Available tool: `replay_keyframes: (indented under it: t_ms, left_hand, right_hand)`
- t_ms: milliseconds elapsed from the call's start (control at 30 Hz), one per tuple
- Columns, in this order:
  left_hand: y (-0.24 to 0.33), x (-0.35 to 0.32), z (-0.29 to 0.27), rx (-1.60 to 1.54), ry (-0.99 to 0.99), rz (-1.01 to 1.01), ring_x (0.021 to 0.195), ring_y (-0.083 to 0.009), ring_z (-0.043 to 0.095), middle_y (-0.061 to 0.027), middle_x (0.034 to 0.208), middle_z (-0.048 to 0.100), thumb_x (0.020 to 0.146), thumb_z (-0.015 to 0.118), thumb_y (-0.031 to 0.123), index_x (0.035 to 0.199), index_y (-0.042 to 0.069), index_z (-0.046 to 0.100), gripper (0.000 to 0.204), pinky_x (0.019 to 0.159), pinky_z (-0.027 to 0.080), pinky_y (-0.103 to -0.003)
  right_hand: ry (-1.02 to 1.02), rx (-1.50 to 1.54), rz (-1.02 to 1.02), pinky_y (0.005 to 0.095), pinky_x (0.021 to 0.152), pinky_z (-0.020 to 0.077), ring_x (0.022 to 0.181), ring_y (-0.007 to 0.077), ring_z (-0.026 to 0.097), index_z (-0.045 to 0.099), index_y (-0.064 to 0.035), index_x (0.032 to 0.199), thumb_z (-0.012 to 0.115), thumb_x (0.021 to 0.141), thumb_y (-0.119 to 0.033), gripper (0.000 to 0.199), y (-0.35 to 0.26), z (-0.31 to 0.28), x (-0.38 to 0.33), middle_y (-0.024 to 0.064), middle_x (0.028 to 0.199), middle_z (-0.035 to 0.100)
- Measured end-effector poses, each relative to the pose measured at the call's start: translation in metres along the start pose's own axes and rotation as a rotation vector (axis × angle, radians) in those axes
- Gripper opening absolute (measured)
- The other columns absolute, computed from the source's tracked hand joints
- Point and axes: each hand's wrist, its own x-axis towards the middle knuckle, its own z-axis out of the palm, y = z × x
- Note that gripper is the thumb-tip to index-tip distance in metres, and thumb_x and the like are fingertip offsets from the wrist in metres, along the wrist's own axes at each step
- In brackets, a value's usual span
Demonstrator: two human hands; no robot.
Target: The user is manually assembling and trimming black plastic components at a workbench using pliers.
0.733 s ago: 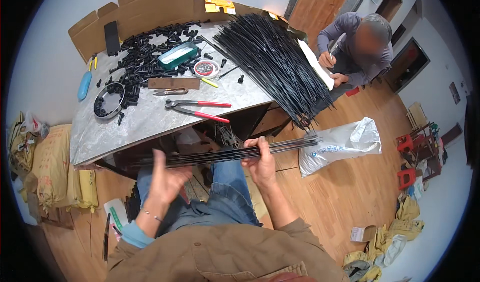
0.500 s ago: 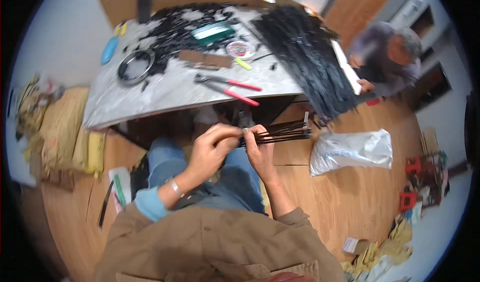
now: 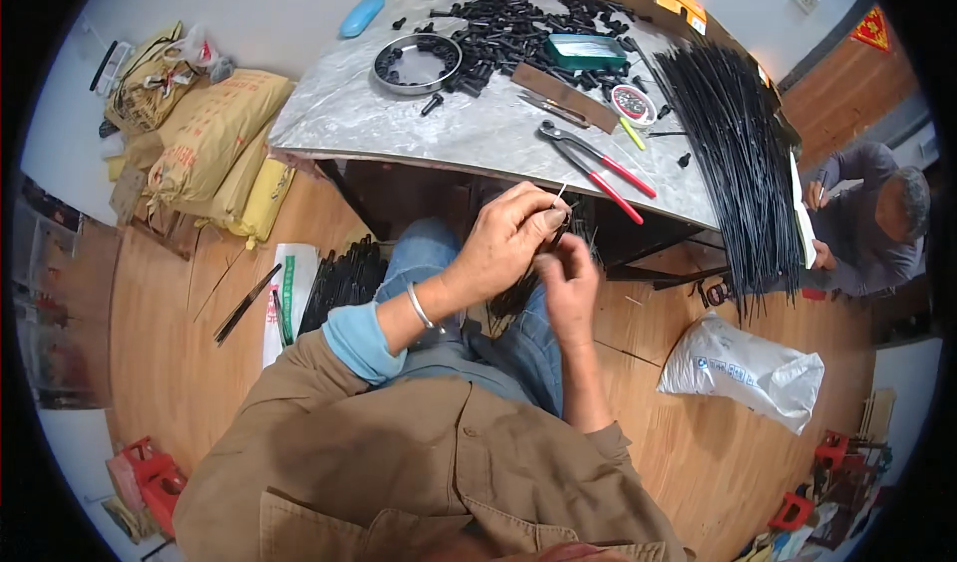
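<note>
Above my lap, just in front of the table edge, my left hand (image 3: 510, 241) is closed, thumb and forefinger pinched together. A thin pale stick (image 3: 560, 194) pokes up from that pinch; what else is in it is hidden. My right hand (image 3: 571, 288) is close against it at the right, fingers curled and a little blurred, their contents out of sight. Below the hands, thin dark rods (image 3: 513, 301) show between my knees, partly covered by my hands. Nearest on the table lie red-handled pincers (image 3: 596, 171).
The grey table (image 3: 329, 123) bears many black bolt-like pieces (image 3: 498, 23), a round metal dish (image 3: 419, 85), a green box (image 3: 586, 52) and long black rods (image 3: 733, 163). A white sack (image 3: 743, 368) lies on the floor. Another person (image 3: 877, 218) sits at the right.
The bundle of black rods that stuck out rightward from my hands no longer does. My right hand has turned and dropped slightly below the left. The whole view has swung, shifting the table rightward.
</note>
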Motion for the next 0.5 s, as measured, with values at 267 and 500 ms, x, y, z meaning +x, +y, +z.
replay_keyframes:
  t_ms: [267,500]
  left_hand:
    - [-0.017,0.005,-0.011,-0.048,-0.149,-0.096,0.075,-0.0120,0.050,-0.0027,0.079,0.048,0.095,0.054,0.033,0.084,0.000,0.051,0.035,0.069,0.044,-0.027]
    - [-0.015,0.006,-0.023,-0.665,-0.351,-0.345,0.069,-0.0063,0.050,0.0030,0.078,0.050,0.091,0.062,0.029,0.078,0.006,0.055,0.027,0.061,0.043,-0.022]
  right_hand:
    - [-0.173,0.064,0.089,0.0197,0.064,0.0423,0.068,0.0046,0.052,0.061,-0.0021,0.087,0.068,0.084,-0.011,0.012,-0.027,-0.011,0.026,-0.0024,0.076,0.059]
    - [-0.204,0.162,0.135,0.0234,0.061,0.0460,0.066,0.0108,0.057,0.055,-0.0029,0.080,0.063,0.088,-0.014,0.015,-0.032,0.003,0.021,0.0025,0.073,0.058]
